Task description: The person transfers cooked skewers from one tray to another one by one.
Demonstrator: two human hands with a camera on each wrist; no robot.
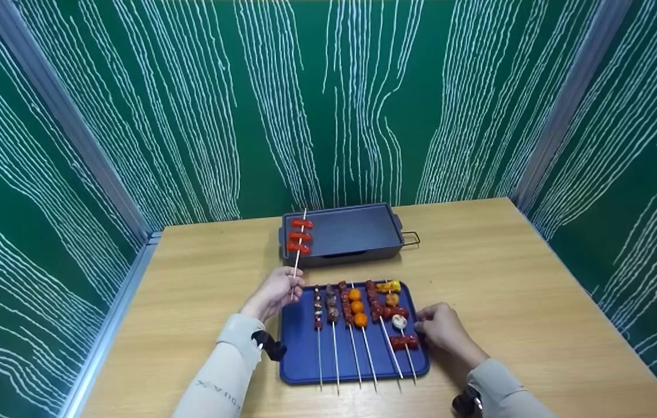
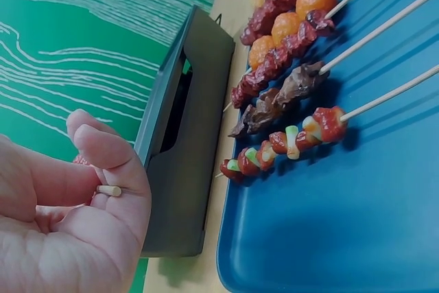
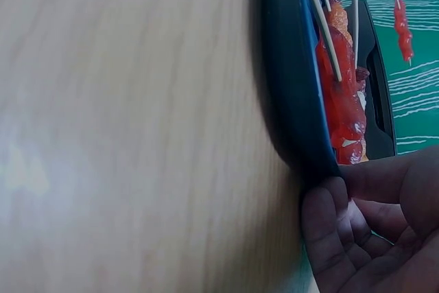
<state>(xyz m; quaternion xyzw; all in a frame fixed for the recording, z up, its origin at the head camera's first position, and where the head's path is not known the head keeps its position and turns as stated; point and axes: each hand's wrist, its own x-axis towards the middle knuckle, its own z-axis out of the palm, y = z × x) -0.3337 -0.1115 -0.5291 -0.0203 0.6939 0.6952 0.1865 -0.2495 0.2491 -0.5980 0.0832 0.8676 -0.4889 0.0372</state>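
Observation:
My left hand [image 1: 282, 289] pinches the bare stick of a skewer with three red sausage-like pieces [image 1: 300, 237]; in the head view these appear over the left end of the grey grill [image 1: 357, 229]. The stick's cut end [image 2: 110, 190] pokes out between thumb and fingers in the left wrist view. My right hand [image 1: 441, 326] grips the right rim of the blue tray [image 1: 299, 360], thumb above and fingers beneath in the right wrist view [image 3: 370, 217]. Several skewers lie on the tray, among them one with orange balls [image 1: 357, 307] and a mixed one [image 1: 399, 321] closest to my right hand.
The grill stands behind the tray, near the green wall [image 1: 351, 116] with white lines, and has a wire handle [image 1: 411, 238] on its right. Several stick ends overhang the tray's front edge. The wooden table [image 1: 200, 261] extends to both sides.

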